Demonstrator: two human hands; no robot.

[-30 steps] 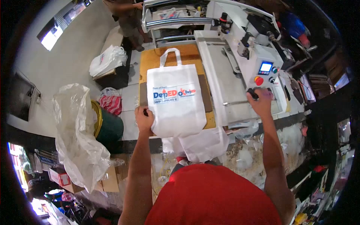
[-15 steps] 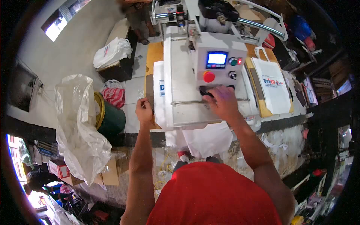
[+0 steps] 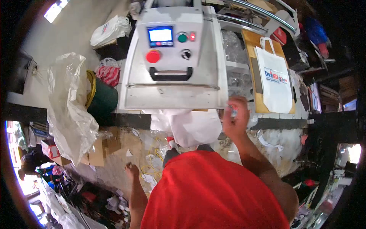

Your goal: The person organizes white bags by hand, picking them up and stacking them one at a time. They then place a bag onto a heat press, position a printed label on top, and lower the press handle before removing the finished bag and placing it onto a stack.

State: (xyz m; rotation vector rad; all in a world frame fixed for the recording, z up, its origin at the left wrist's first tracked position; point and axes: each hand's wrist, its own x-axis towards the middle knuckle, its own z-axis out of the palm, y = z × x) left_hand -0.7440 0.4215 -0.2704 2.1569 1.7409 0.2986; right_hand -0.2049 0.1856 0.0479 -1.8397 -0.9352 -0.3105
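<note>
A white heat press head (image 3: 171, 91) with a blue screen (image 3: 160, 35), a red button (image 3: 153, 56) and a black handle (image 3: 170, 73) lies flat in front of me. White fabric (image 3: 190, 128) hangs out from under its front edge. My right hand (image 3: 234, 116) is at the press's right front corner, fingers pinched on a small light object that is too small to name. My left hand (image 3: 131, 170) hangs low by my side, holding nothing. A printed white tote bag (image 3: 275, 82) lies on the wooden platen (image 3: 251, 42) to the right.
A clear plastic sack (image 3: 68, 110) drapes over a green bin (image 3: 103, 100) on the left. A red-striped bag (image 3: 108, 73) and a pile of white bags (image 3: 111, 29) lie behind it. Cardboard boxes (image 3: 103, 147) and yellow cable (image 3: 152, 168) cover the floor.
The press head swung left over the first bag, uncovering a second bag on the right. My right hand let go of the handle; my left hand left the bag and dropped.
</note>
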